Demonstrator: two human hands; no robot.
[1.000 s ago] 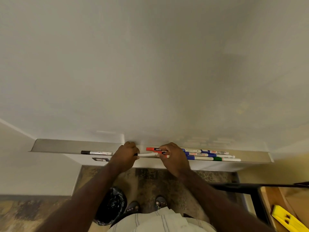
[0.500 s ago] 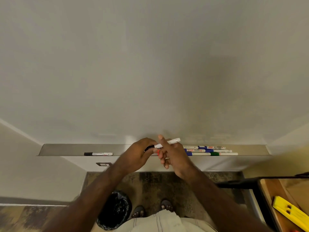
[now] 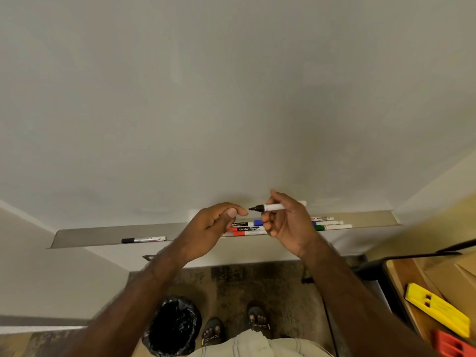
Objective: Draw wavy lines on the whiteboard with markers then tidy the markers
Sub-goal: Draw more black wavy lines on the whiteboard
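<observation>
The blank whiteboard (image 3: 231, 99) fills the upper view, with a grey marker tray (image 3: 90, 234) along its bottom edge. My right hand (image 3: 286, 225) holds a white marker (image 3: 274, 207) level above the tray, its bare black tip pointing left. My left hand (image 3: 213, 225) sits just left of the tip with its fingers pinched shut; the black cap is hidden inside them. A black-capped marker (image 3: 143, 239) lies alone on the tray's left. Several red, blue and green markers (image 3: 247, 230) lie together behind my hands and to their right.
A black bin bag (image 3: 175, 325) stands on the floor by my sandalled feet. At the right is a wooden table (image 3: 401, 276) with a black frame, carrying a yellow object (image 3: 438, 307) and a red one (image 3: 450, 343).
My hands lifted a marker off the tray and pulled apart. The marker's black tip is now bare, and the left hand has drawn away to the left.
</observation>
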